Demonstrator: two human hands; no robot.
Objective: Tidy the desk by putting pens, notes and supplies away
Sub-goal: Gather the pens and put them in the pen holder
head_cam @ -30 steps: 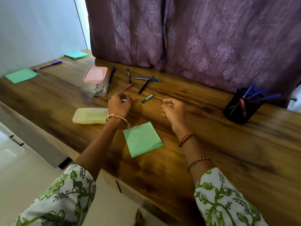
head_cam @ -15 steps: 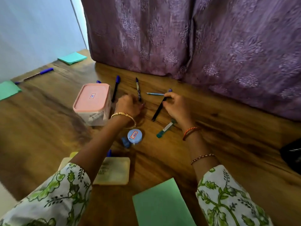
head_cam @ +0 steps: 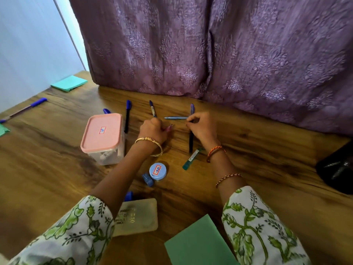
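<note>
red-bordered stickers on the pink lid (head_cam: 101, 131) and blue tin (head_cam: 158, 170) are illegible.

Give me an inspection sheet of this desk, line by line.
Surface: wooden desk, grain visible.
Job's things: dark pen under right hand; light blue pen; two blue-capped pens; teal marker; green notes; pink-lidded box; pencil case.
Clutter: round blue tin; black holder at right edge.
Hands: left hand grips a pinkish pen; right hand pinches the dark pen.
Cables: nothing seen.
Surroundings: purple curtain; pale wall.
</note>
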